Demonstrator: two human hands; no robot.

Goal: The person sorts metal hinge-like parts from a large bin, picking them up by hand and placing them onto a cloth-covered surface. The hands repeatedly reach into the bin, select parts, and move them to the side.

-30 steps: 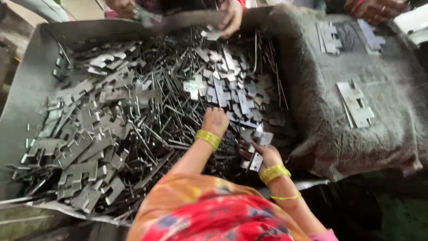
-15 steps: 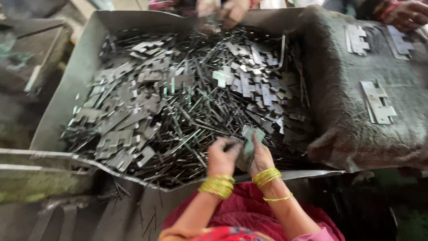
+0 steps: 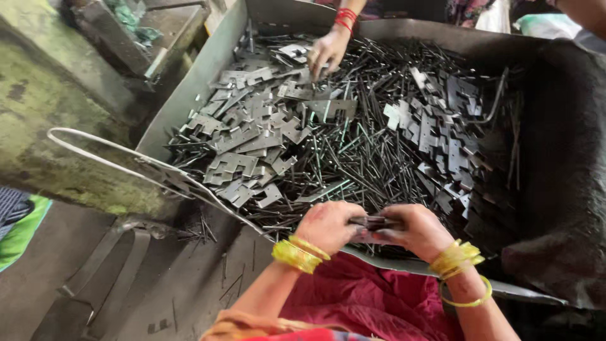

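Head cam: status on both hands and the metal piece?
Left hand and right hand both pinching one small dark metal piece at the tray's near edge. Another person's hand in the far pile. Nothing between.

Both forearms bare, no sleeves in view. Left hand (image 3: 328, 226): stack of thin yellow-gold bangles (image 3: 297, 252) at the wrist, glossy, slightly translucent. Right hand (image 3: 416, 230): similar stack of yellow bangles (image 3: 456, 257), plus one thinner loose yellow ring (image 3: 467, 297) further up the forearm. No rings visible on fingers, no gloves. Clothing: magenta-red fabric (image 3: 372, 300) over the lap, creased. Bottom edge shows a brighter patterned cloth (image 3: 278, 331), orange-yellow with red and a bit of blue.
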